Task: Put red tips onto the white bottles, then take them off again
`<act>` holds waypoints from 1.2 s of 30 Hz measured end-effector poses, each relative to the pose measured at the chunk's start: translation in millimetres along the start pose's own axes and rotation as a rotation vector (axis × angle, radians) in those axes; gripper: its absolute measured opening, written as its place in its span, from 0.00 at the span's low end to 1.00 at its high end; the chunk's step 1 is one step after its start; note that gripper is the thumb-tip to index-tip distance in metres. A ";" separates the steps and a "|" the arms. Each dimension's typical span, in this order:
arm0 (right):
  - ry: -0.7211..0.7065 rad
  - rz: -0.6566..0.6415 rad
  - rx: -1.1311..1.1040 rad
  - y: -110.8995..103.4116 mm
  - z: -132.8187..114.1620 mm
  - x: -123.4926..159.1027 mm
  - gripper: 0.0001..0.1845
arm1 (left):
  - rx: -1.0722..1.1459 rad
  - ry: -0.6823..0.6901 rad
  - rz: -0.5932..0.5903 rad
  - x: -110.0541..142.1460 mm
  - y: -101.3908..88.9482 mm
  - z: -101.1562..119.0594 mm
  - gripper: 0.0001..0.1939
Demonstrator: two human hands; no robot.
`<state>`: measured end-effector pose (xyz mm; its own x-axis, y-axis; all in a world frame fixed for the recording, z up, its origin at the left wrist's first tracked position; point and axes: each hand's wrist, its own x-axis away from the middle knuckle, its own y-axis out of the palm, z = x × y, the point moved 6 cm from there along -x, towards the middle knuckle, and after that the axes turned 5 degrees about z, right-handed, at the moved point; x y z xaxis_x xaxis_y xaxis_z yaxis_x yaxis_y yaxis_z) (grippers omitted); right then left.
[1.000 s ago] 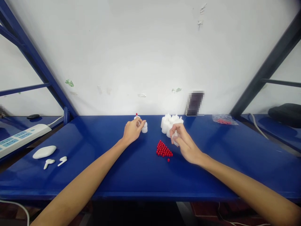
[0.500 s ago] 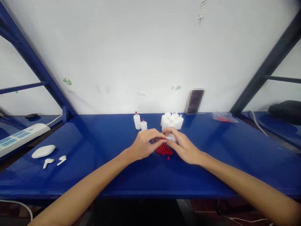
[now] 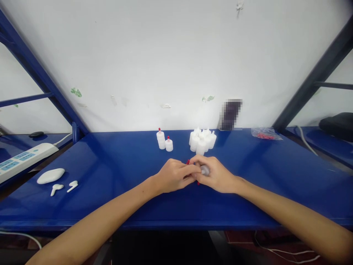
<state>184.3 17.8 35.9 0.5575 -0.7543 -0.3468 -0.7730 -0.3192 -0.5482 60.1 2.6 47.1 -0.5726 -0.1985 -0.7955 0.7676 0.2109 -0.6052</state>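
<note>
My right hand (image 3: 216, 173) is closed around a small white squeeze bottle (image 3: 205, 170), which lies tilted on its side with its nozzle toward the left. My left hand (image 3: 176, 176) pinches at the nozzle end; its fingertips hide the red cap seen between them a moment ago. Under and behind both hands lie loose red caps (image 3: 188, 162), mostly covered. A group of white bottles (image 3: 200, 145) without caps stands just beyond my right hand. Two bottles with red caps, a farther one (image 3: 160, 140) and a nearer one (image 3: 169, 145), stand upright beyond my left hand.
On the left of the blue table (image 3: 132, 213) are a white earbud case (image 3: 50, 176), two earbuds (image 3: 72, 186) and a power strip (image 3: 27, 158). A clear bag of red pieces (image 3: 266, 134) lies at the back right. A blurred dark rectangle (image 3: 231, 115) leans on the wall.
My left fingers have moved right and closed over the bottle's nozzle. Both hands are slightly lower and now cover most of the red caps. The view has shifted a little.
</note>
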 end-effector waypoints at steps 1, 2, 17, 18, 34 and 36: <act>0.007 0.001 -0.004 0.5 0.6 0.3 0.10 | 0.023 -0.017 -0.019 0.6 1.5 -0.5 0.05; 0.014 0.001 -0.009 0.8 0.9 0.8 0.12 | 0.052 -0.038 -0.041 1.3 2.9 -1.3 0.06; 0.033 0.262 0.144 -29.6 7.0 -2.7 0.23 | 0.509 -0.974 0.221 3.4 -31.0 -85.0 0.16; 0.042 0.279 0.147 -31.1 8.2 -2.4 0.24 | 0.505 -1.025 0.252 3.0 -39.1 -96.8 0.16; -0.039 0.329 0.332 -31.4 4.1 -0.1 0.11 | 0.193 -1.093 0.036 17.5 -37.1 -135.1 0.17; -0.058 0.317 0.361 -31.1 1.8 -1.2 0.06 | 0.182 -1.070 0.043 19.4 -37.3 -134.1 0.19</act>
<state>208.2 29.7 52.0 0.3347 -0.7460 -0.5758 -0.7590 0.1487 -0.6339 -18.3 119.3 50.0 -0.0637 -0.9444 -0.3225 0.8628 0.1103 -0.4934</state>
